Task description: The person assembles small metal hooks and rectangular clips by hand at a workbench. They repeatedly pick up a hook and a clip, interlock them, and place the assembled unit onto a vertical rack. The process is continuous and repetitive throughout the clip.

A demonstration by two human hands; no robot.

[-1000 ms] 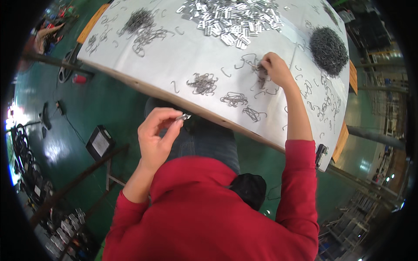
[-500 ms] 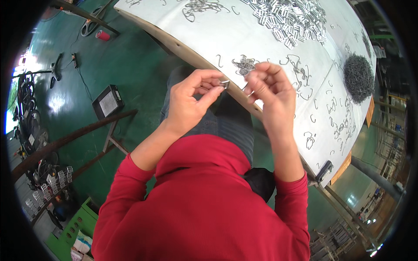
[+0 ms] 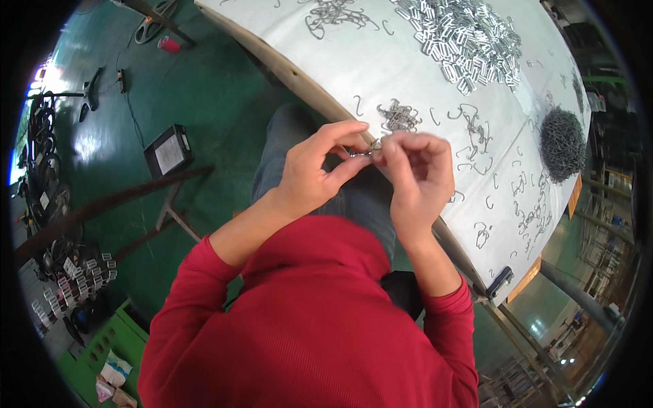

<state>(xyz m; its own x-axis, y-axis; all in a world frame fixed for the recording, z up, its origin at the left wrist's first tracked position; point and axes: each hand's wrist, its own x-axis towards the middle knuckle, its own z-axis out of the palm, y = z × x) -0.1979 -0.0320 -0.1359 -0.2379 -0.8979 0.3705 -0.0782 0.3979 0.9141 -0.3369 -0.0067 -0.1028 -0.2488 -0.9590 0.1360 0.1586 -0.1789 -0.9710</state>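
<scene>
Over the table's near edge my two hands meet, fingertips almost touching. My left hand (image 3: 309, 166) pinches a small shiny metal buckle-like piece (image 3: 360, 155) between thumb and forefinger. In my right hand (image 3: 418, 177), thumb and fingers are closed on a thin bent wire hook (image 3: 375, 144), which is at the metal piece; whether the two are joined is too small to tell. Just beyond my fingers lies a small heap of wire hooks (image 3: 400, 117) on the white tabletop (image 3: 408, 81).
A large pile of shiny metal buckles (image 3: 469, 47) covers the table's far part. To the right is a round dark mass of small wire pieces (image 3: 562, 144), with loose hooks (image 3: 530, 211) scattered nearby. On the green floor at left stands a black tray (image 3: 169, 153).
My right hand has moved left and come together with my left hand at the metal piece. The left hand has shifted slightly right and down, and the view has shifted a little.
</scene>
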